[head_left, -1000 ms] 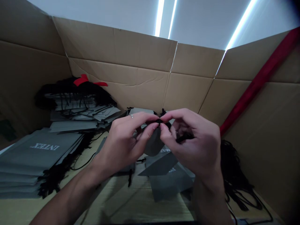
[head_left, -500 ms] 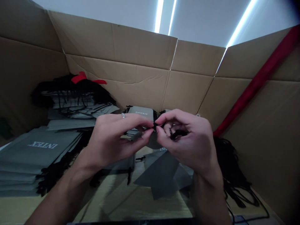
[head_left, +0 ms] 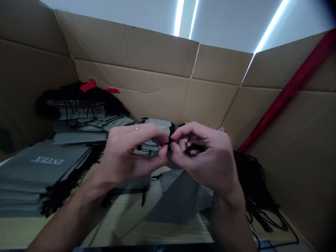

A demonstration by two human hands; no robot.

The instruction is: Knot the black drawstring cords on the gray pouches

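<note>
Both hands meet in the middle of the head view, fingertips nearly touching. My left hand (head_left: 128, 150), with a ring on one finger, pinches a thin black cord (head_left: 170, 134) between thumb and index finger. Opposite it, my right hand (head_left: 215, 154) pinches the same cord, and a black loop curls inside its bent fingers. A grey drawstring bag (head_left: 178, 201) hangs or lies just below the hands; its upper part is hidden by the fingers. Where the cord passes between the fingertips is too small to make out.
Stacked grey INTEX bags (head_left: 47, 168) stand on the left, with a pile of black-corded bags (head_left: 81, 108) behind them. More bags (head_left: 159, 123) sit at the back. Black cords (head_left: 254, 189) lie at right. Cardboard walls (head_left: 147, 77) surround the wooden table (head_left: 126, 224).
Both hands have shifted slightly left, still pinching the cord. The grey bag below has turned and now shows a broader flat face.
</note>
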